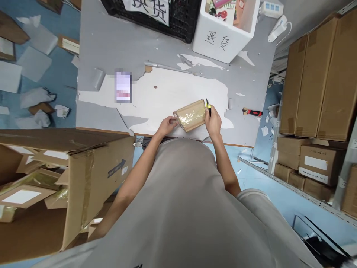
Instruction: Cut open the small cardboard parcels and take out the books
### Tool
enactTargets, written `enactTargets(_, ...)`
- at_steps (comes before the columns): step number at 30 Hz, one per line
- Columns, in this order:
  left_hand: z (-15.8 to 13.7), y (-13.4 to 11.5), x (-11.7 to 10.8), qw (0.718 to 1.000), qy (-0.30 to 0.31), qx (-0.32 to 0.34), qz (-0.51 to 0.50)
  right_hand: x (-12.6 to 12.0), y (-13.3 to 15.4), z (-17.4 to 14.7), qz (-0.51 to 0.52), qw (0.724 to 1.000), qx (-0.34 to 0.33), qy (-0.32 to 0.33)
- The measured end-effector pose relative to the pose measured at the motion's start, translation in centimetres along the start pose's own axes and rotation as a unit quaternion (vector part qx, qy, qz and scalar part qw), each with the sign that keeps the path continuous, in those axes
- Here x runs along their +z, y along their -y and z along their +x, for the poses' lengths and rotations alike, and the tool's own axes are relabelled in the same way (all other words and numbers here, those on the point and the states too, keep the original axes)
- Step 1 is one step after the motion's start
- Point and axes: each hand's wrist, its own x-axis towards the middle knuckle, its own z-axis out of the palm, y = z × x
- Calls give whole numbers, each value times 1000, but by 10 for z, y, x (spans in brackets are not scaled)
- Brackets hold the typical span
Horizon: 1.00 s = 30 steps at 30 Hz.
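Observation:
A small brown cardboard parcel (192,114), wrapped in clear tape, lies on the worn grey and white table (111,48) near its front edge. My left hand (167,124) grips the parcel's left end. My right hand (213,121) is at the parcel's right end and holds a yellow and black utility knife (208,105), blade pointing up and away beside the parcel's far right corner.
A red and black cutter (252,112) lies on the table to the right. A black crate (156,16) and a white foam box (225,31) stand at the back. A big open carton (55,186) of parcels sits at my left, stacked cartons (318,82) on shelves at right.

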Motion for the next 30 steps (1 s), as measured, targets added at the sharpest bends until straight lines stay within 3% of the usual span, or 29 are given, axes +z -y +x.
enactTargets(5,1,-36,-22,993,-58,99,-12,5,0,9,-4,1000,-14,-7)
enactTargets(9,-2,-71,-29,990,-10,140,21,-3,5,10,-47,999,-5,17)
enactTargets(12,-6,-84,-32,989,0,138,49,-21,10,0,-84,996,4,15)
enactTargets(17,-9,-84,-36,991,8,127,39,-44,27,-38,-68,994,-5,88)
enactTargets(21,-8,-81,-38,991,8,130,39,-41,51,-61,-32,983,-58,171)
enactTargets(24,-7,-79,-37,990,1,134,42,-34,67,-63,-52,973,-79,212)
enactTargets(30,-7,-77,-36,988,-3,151,44,-35,82,-55,-87,965,-77,235)
